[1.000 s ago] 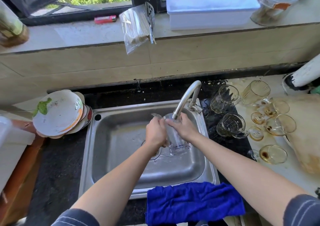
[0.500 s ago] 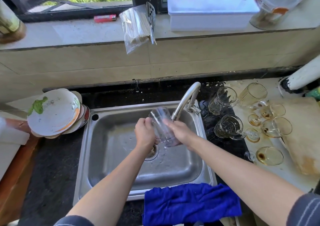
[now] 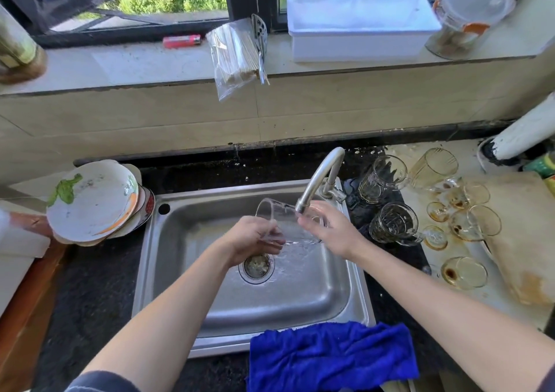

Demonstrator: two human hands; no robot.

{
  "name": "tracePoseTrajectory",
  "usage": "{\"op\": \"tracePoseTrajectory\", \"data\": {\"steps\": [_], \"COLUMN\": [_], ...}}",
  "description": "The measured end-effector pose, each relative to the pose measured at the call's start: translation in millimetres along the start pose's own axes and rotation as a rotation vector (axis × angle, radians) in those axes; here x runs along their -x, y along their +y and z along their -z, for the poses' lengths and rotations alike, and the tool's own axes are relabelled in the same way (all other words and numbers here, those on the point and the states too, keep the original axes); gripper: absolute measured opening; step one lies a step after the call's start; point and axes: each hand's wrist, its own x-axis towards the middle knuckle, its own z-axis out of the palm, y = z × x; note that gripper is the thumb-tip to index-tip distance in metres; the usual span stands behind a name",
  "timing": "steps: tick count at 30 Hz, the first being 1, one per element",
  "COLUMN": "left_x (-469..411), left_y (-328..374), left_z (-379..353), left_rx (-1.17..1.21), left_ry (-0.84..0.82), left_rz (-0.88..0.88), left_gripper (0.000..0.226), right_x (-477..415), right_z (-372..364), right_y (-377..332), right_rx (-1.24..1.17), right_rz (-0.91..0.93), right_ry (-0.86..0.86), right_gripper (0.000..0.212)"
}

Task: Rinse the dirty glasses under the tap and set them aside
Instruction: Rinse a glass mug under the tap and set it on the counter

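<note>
Two hands on one clear glass (image 3: 277, 215) right now, held on its side over the sink (image 3: 192, 241), right under the tap (image 3: 321, 175) spout. Left hand (image 3: 255, 238) has its fingers curled round the mouth end, and right hand (image 3: 330, 232) is wrapped over the base end, thumb underneath as far as I can tell. Water looks to be splashing into the basin just below, so I'd call this mid-rinse, not the setting-aside part yet. Loads left too: the stained glasses (image 3: 465, 272) are sitting on the counter to the right, well apart from the sink. Next move, I reckon, is tipping the water out and parking it away from the dirty lot. With wet glass that wants a firm one-handed grip before the other hand lets go. Where the clean ones go, can't tell from here.
</note>
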Motion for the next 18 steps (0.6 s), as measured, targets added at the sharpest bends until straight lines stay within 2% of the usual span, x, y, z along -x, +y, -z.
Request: {"op": "tracePoseTrajectory", "data": {"steps": [1,3,5,8,12,15,18], "left_x": [-1,-4,-3,-2,-3,2,3], "left_y": [-2,-8,-13,-19,-23,-25,-28], "left_z": [-9,-26,-33,-29,-25,-26,-27], "left_rx": [-0.061,-0.179,-0.272,-0.484,-0.613,-0.658,-0.716], "left_ry": [0.074,0.197,0.269,0.347,0.482,0.539,0.533], "left_rz": [-0.07,-0.172,-0.245,-0.351,-0.404,-0.491,-0.585], "left_gripper": [0.026,0.031,0.033,0.037,0.037,0.038,0.042], "right_x": [0,-1,-7,-21,-21,-26,-33], "right_z": [-11,-36,-43,-31,-55,-47,-39], "right_y": [0,2,8,12,0,7,9], "right_rx": [0.051,0.149,0.033,-0.256,-0.197,-0.314,-0.382], "right_rz": [-0.014,0.01,-0.009,-0.211,-0.039,-0.167,-0.312], "right_ry": [0.111,0.271,0.334,0.331,0.226,0.228,0.27], "right_gripper": [0.054,0.066,0.065,0.046,0.049,0.04,0.044]}}
